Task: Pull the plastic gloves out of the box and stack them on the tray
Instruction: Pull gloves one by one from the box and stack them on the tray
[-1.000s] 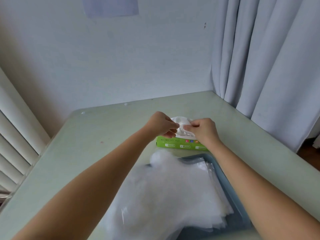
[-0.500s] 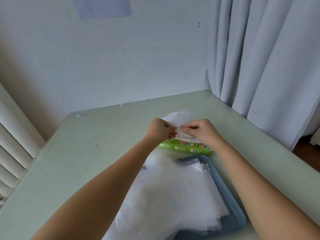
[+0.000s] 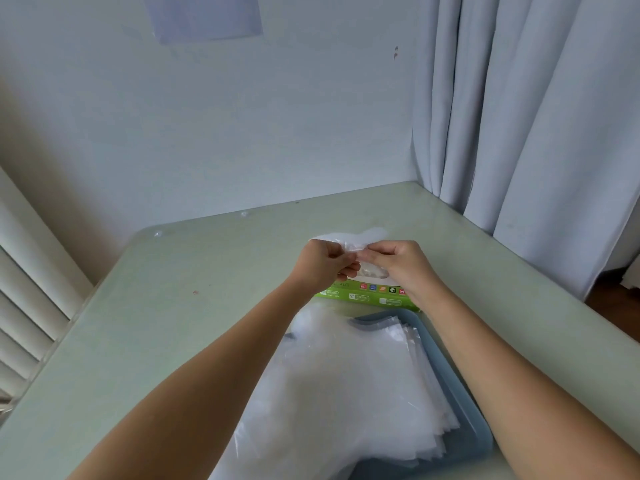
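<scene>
Both hands are together just above the green box (image 3: 363, 296), each pinching the same clear plastic glove (image 3: 346, 238). The left hand (image 3: 323, 268) has its fingers curled, with thumb and forefinger nipping the film. The right hand (image 3: 401, 268) is curled the same way, its fingertips meeting the left's on the glove. A second ago the hands sat lower, right at the box's opening, and the glove was only a small white bunch between them. Now they are higher above the box, and more of the glove shows, spread as a thin sheet past the knuckles on the box's far side. Its lower end runs down behind the fingers towards the opening, and whether it is free of the box cannot be told.

On the near side of the box, just beside it, lies the blue-grey tray (image 3: 446, 362). The stack of gloves (image 3: 346, 382) on it spills over the tray's left edge, much as before. Box and tray rest on the pale green table (image 3: 173, 306), and a grey curtain (image 3: 519, 116) hangs beyond the box to the right
</scene>
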{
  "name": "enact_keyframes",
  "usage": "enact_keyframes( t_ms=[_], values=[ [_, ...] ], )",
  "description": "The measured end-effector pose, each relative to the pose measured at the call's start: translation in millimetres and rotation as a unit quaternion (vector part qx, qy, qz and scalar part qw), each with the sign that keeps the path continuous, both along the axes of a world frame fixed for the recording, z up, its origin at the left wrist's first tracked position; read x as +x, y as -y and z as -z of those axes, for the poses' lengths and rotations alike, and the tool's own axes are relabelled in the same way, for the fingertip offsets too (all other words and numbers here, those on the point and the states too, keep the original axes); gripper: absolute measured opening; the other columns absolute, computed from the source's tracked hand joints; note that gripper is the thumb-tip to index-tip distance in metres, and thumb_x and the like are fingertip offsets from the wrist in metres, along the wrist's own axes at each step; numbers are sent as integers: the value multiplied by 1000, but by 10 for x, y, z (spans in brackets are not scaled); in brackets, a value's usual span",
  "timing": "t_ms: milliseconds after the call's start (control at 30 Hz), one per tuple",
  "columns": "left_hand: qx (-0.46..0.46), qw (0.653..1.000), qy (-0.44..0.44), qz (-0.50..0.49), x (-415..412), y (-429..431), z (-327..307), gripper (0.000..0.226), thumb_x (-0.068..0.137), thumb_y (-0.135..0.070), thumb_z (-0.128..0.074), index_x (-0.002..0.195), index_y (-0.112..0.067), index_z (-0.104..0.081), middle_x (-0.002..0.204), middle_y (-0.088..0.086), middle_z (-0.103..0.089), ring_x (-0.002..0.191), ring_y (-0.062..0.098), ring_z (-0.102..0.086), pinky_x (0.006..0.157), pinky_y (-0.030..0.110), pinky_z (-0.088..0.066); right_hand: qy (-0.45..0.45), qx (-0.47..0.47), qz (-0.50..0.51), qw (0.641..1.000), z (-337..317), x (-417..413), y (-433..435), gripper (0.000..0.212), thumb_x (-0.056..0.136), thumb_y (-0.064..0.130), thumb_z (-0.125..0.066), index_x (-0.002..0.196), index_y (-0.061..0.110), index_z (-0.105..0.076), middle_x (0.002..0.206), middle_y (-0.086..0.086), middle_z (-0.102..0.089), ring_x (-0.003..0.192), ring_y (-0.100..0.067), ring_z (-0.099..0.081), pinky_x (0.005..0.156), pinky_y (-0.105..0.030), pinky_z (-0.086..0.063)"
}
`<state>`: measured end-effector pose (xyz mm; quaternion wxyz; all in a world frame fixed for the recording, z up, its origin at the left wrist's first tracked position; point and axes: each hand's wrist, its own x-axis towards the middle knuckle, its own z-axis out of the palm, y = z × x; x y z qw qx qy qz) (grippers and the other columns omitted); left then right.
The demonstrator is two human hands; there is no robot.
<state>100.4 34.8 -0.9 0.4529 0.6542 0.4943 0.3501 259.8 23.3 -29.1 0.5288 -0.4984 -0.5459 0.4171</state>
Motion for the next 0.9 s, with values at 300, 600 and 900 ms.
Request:
enact_keyframes(
  t_ms=[300,600,900],
  values=[
    [14,999,-13,-25,-121,22,-34,21,93,-8,-57,73,-11,-62,72,1,-65,65,11,-60,63,21,-49,-43,-25,38,998,37,4,-27,8,88,21,-67,89,16,-73,84,3,-71,76,-9,-61,63,-15,-43],
    [15,999,-29,44,-139,92,29,20,96,-10,-51,80,-13,-62,80,1,-59,86,18,-54,97,41,-46,42,7,3,999,11,-64,-16,26,72,19,-82,95,11,-74,89,-1,-74,88,-15,-70,80,-28,-54],
    [-37,987,151,30,-282,96,-65,24,98,-2,-41,108,-3,-62,102,10,-67,93,18,-64,89,32,-51,126,46,0,991,52,-34,-36,19,89,18,-64,105,29,-64,103,6,-68,97,-17,-63,78,-31,-51]
  ],
)
